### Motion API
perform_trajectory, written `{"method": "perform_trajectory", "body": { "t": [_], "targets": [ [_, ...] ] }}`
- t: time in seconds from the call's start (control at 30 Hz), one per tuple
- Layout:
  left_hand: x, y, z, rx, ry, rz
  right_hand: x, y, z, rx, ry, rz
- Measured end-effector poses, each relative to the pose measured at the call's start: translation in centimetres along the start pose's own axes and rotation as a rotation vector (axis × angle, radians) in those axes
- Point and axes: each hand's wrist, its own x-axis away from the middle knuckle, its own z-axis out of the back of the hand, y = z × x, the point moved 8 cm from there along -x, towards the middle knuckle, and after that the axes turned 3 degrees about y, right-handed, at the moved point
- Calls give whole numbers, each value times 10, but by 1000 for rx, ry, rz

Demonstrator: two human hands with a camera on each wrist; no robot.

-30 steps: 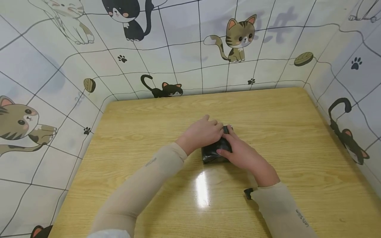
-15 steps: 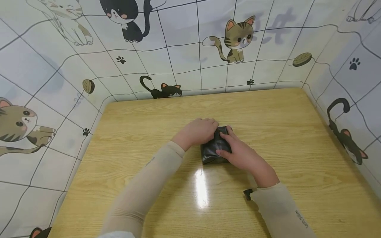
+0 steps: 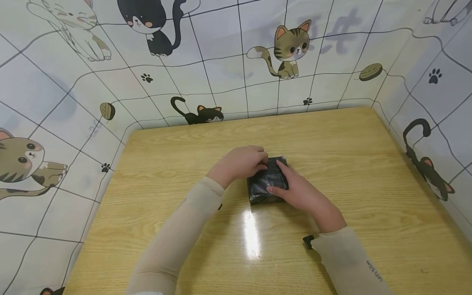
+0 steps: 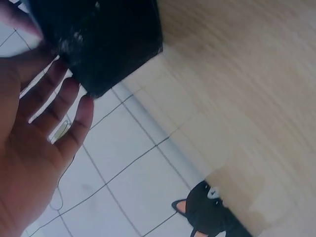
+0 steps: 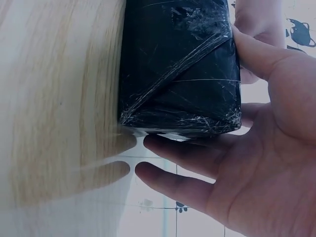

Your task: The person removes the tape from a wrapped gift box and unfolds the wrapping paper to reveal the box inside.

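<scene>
A small block-like package wrapped in shiny black plastic [image 3: 266,189] lies on the table near the middle. My right hand [image 3: 304,194] grips its right side, thumb on the near part of the top and forefinger farther back. In the right wrist view, creases and scuffs mark the black wrapping [image 5: 177,74], and two fingers spread past its end. My left hand [image 3: 239,162] is at the package's far left edge, fingers bent against it and thumb close to the top. The left wrist view shows its fingertips touching one edge; the thumb is blurred there.
A wooden table [image 3: 177,155] fills the lower view. Cat-printed cloth walls [image 3: 228,82] stand around its back and sides. A small black piece [image 3: 308,241] sticks out by the right sleeve. Bright glare [image 3: 252,235] shows on the tabletop before the package.
My left hand has moved left from the far part of the package to its left edge, uncovering more of the top. My right hand keeps its hold, with the package nearly in place.
</scene>
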Motion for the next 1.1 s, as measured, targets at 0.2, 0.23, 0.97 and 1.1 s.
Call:
{"method": "perform_trajectory", "body": {
  "t": [0.2, 0.23, 0.97, 1.1],
  "targets": [
    [-2, 4, -1, -83, 56, 12, -1, 3, -1, -5, -6, 10],
    [-3, 4, -2, -93, 58, 18, -2, 4, -1, -5, -6, 12],
    [-30, -70, -16, 575, 78, 441, 1, 1, 0, 13, -19, 14],
    [-31, -83, -17, 694, 144, 514, 2, 2, -1, 14, -27, 11]
  ]
}}
